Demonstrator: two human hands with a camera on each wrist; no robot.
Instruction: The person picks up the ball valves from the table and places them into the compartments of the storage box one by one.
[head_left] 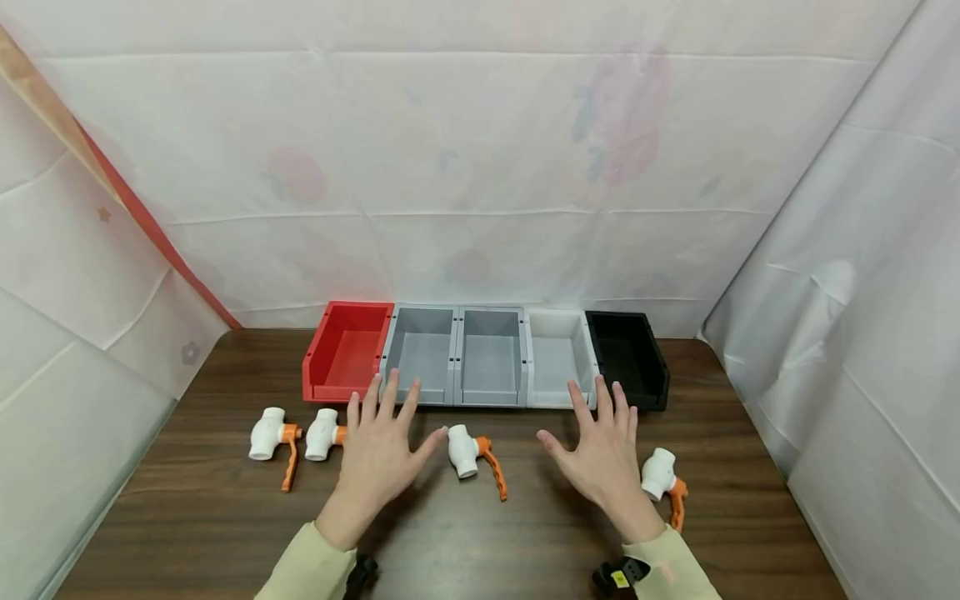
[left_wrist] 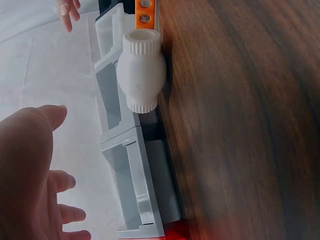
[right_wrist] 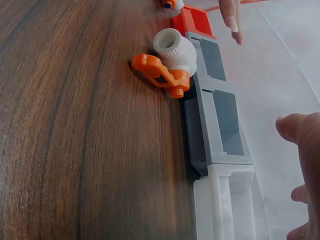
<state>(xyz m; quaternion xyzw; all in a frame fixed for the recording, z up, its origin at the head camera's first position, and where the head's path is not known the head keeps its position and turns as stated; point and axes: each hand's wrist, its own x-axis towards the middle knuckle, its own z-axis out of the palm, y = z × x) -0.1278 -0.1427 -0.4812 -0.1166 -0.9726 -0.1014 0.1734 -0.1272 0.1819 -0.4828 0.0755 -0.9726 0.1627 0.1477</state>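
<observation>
Both hands hover over the table with fingers spread, holding nothing. The left hand [head_left: 381, 454] is between a white valve with an orange handle [head_left: 322, 435] and another such valve [head_left: 463, 451]; its fingertips overlap the front of the first grey bin [head_left: 422, 350] in the head view. My right hand [head_left: 603, 462] is left of a valve [head_left: 658, 473], its fingers before the white bin [head_left: 558, 354]. A further valve [head_left: 267, 434] lies at the far left. The left wrist view shows the middle valve [left_wrist: 141, 72] close up; in the right wrist view it [right_wrist: 180, 55] shows its orange handle.
A red bin [head_left: 348, 354], two grey bins, the white bin and a black bin [head_left: 630, 358] stand side by side along the back of the brown table [head_left: 465, 542]. Pale cloth [head_left: 465, 150] hangs behind and at both sides. Dark devices are strapped at both wrists.
</observation>
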